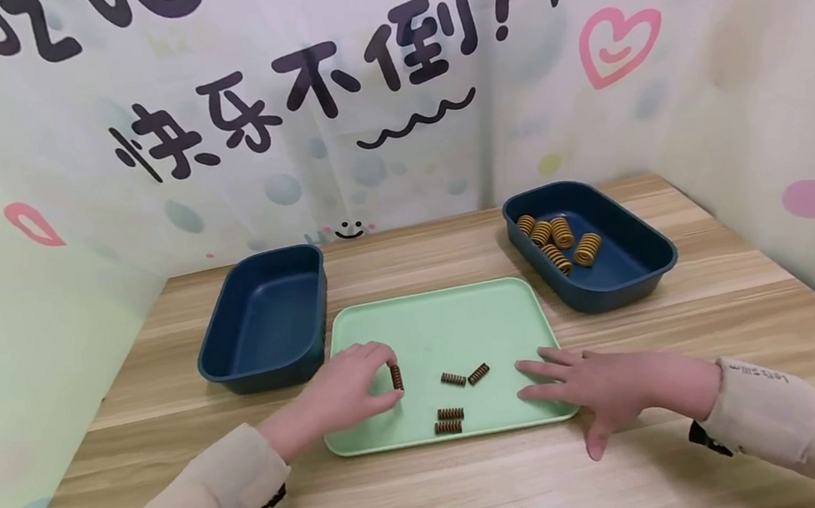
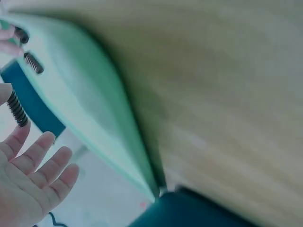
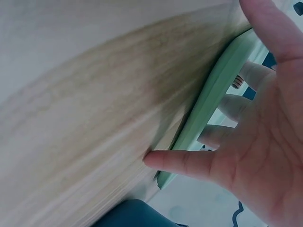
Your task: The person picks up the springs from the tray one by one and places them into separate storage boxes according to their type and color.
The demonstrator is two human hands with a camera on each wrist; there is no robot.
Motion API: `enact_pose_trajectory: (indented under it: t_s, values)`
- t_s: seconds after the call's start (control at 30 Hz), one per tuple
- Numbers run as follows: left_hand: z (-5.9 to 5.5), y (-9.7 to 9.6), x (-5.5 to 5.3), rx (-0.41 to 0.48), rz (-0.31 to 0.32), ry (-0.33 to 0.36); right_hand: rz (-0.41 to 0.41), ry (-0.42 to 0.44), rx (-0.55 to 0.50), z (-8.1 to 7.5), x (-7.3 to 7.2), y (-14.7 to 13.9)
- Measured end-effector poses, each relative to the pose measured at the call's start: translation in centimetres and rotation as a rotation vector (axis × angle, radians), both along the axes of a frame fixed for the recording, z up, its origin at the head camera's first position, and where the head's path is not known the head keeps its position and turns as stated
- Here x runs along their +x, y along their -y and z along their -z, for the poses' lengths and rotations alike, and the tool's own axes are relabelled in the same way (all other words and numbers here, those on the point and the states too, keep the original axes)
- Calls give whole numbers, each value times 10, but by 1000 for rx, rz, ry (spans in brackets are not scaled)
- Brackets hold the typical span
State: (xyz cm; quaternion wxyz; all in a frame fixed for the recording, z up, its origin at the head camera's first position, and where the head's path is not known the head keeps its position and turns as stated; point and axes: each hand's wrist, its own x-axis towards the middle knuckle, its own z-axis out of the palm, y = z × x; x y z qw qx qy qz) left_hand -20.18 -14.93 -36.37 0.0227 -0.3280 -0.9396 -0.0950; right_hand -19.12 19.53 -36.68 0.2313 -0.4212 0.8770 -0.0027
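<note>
Between thumb and index finger, my left hand (image 1: 351,388) pinches a small dark coil spring (image 1: 396,378) over the left part of the pale green tray (image 1: 444,308). The left wrist view shows that same spring (image 2: 17,109) between the fingertips, the other fingers spread. Several like springs lie on the tray: two near the middle, one spring (image 1: 454,379) beside a tilted spring (image 1: 478,373), and a spring (image 1: 451,413) just behind another spring (image 1: 448,427) at the front. My right hand (image 1: 600,387) rests with spread fingers over the tray's right edge, its thumb on the table.
An empty dark blue bin (image 1: 264,320) stands left of the tray. At the back right, another blue bin (image 1: 627,262) holds several larger yellow springs (image 1: 562,231). The wood-grain table (image 1: 436,502) meets a printed curtain (image 1: 398,171) at the back.
</note>
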Motion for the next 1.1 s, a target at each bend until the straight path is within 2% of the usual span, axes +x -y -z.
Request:
enact_pose_trajectory:
  t_s: [0.23, 0.57, 0.83, 1.1]
  values:
    - [-26, 10, -8, 51, -40, -54, 3, -10, -1, 0, 0, 0]
    - [-59, 34, -25, 130, -159, -100, -8, -16, 12, -1, 1, 2]
    - [-76, 55, -36, 186, -254, -102, -17, -23, 17, -2, 1, 2]
    - [-82, 79, -57, 296, -360, -27, -10, -16, 6, -1, 2, 2]
